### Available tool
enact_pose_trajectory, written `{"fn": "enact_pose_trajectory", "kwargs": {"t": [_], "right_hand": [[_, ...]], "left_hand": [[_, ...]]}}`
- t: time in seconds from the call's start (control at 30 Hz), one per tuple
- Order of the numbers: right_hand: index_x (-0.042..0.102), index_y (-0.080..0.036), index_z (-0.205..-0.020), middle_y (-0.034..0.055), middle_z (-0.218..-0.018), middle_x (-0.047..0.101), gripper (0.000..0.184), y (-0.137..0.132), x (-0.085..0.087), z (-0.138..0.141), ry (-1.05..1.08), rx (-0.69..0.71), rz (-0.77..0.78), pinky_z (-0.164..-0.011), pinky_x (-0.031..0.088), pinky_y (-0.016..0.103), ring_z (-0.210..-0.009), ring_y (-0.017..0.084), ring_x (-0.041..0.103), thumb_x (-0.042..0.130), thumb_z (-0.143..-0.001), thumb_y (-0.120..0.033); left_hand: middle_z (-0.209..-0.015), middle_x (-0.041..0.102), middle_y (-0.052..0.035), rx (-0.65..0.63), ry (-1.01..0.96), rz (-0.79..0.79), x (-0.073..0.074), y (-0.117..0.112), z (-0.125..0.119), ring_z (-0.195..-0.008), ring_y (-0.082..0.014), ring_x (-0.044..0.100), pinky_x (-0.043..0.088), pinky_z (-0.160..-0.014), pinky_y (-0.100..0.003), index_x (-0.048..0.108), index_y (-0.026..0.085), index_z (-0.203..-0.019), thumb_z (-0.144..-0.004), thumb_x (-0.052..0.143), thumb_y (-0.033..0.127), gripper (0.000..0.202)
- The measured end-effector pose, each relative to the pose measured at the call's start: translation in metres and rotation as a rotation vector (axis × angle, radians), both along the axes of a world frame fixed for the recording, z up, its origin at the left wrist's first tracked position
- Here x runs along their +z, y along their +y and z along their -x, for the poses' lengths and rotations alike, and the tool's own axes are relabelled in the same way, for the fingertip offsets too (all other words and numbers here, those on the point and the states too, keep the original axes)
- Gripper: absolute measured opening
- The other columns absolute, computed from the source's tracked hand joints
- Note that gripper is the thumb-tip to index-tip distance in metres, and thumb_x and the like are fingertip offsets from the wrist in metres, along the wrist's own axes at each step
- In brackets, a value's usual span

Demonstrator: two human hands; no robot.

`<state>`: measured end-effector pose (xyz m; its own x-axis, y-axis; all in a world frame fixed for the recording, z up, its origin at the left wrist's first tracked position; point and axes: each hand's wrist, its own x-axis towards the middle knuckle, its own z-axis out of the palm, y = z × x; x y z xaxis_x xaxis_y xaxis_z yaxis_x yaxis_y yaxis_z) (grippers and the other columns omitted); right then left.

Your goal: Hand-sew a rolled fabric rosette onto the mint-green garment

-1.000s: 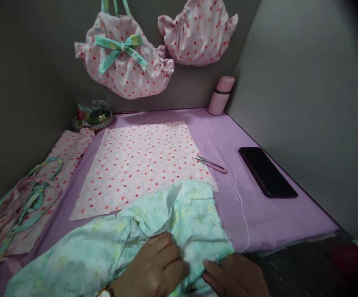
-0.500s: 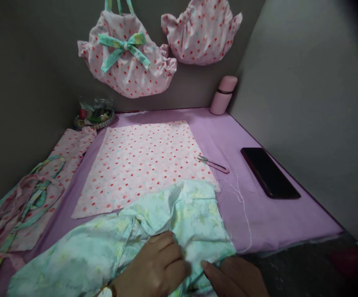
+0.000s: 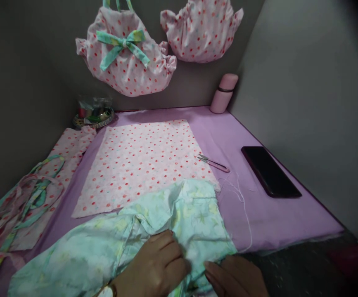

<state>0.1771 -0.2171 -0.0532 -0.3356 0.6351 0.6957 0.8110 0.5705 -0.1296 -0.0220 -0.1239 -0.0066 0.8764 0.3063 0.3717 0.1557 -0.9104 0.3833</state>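
Note:
A mint-green cloth (image 3: 82, 247) with yellow-green flowers lies bunched along the table's front edge. My left hand (image 3: 157, 264), a watch (image 3: 107, 291) at its wrist, rests on the cloth with its fingers curled into it. Close to its right, my right hand (image 3: 236, 274) has thumb and fingers pressed together at the cloth's front edge. The fold between the hands is partly hidden. A loose white thread (image 3: 246, 214) runs from the cloth's right edge onto the table.
Behind the cloth lies a pink dotted fabric piece (image 3: 141, 161), with thread snips (image 3: 214, 163) on its right edge. A black phone (image 3: 270, 171) and a pink bottle (image 3: 224, 94) stand right. Left are fabric ties (image 3: 36, 198) and a notions basket (image 3: 93, 119). Dotted garments (image 3: 129, 74) hang behind.
My right hand's fingertips have shifted slightly right along the cloth edge. My left hand stays in place. The whole view has tilted a little.

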Motion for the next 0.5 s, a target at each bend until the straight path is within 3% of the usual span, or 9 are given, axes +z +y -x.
{"fn": "enact_pose_trajectory", "kwargs": {"t": [0.07,0.23,0.37,0.43,0.5], "right_hand": [[0.061,-0.013,-0.084,-0.0035,-0.046,0.055,0.008,-0.001,-0.002,0.001,-0.015,-0.008,0.028,-0.041,0.031,0.025,-0.037,0.011,0.048,0.054,-0.085,-0.016],[0.062,-0.011,-0.088,-0.0017,-0.045,0.053,0.021,-0.007,-0.009,0.001,-0.004,-0.036,-0.012,-0.044,0.032,0.026,-0.039,0.012,0.048,0.046,-0.09,-0.024],[0.063,-0.015,-0.082,-0.0035,-0.043,0.052,0.017,-0.006,-0.011,0.003,0.052,-0.07,-0.093,-0.041,0.033,0.025,-0.037,0.01,0.045,0.049,-0.088,-0.023],[0.062,-0.017,-0.08,-0.0044,-0.044,0.052,0.011,-0.005,-0.013,0.004,0.079,-0.093,-0.134,-0.041,0.034,0.024,-0.036,0.01,0.045,0.053,-0.086,-0.018],[0.063,-0.017,-0.079,-0.0047,-0.046,0.053,0.008,-0.006,-0.017,0.005,0.09,-0.116,-0.144,-0.041,0.036,0.023,-0.038,0.009,0.047,0.056,-0.084,-0.015]], "left_hand": [[-0.066,0.055,-0.0036,-0.002,-0.003,0.0,0.0,0.0,0.0,-0.064,-0.017,0.045,0.039,-0.061,-0.029,0.058,0.014,-0.081,-0.095,0.028,0.018,0.033],[-0.068,0.058,-0.0034,0.016,-0.017,0.002,0.003,-0.002,0.0,-0.064,-0.0158,0.048,0.04,-0.06,-0.027,0.058,0.015,-0.078,-0.094,0.03,0.017,0.033],[-0.098,0.066,-0.0029,0.036,-0.066,-0.045,0.003,-0.002,-0.002,-0.089,-0.0131,0.055,0.039,-0.086,-0.028,0.057,0.017,-0.081,-0.096,0.028,0.015,0.032],[-0.096,0.068,0.0016,0.032,-0.124,-0.069,0.002,-0.003,-0.005,-0.095,-0.0103,0.054,0.031,-0.096,-0.026,0.056,0.018,-0.083,-0.097,0.027,0.016,0.032],[-0.085,0.068,0.0033,0.007,-0.139,-0.055,0.0,-0.004,-0.008,-0.088,-0.0104,0.056,0.03,-0.095,-0.027,0.055,0.019,-0.081,-0.097,0.025,0.017,0.034]]}}
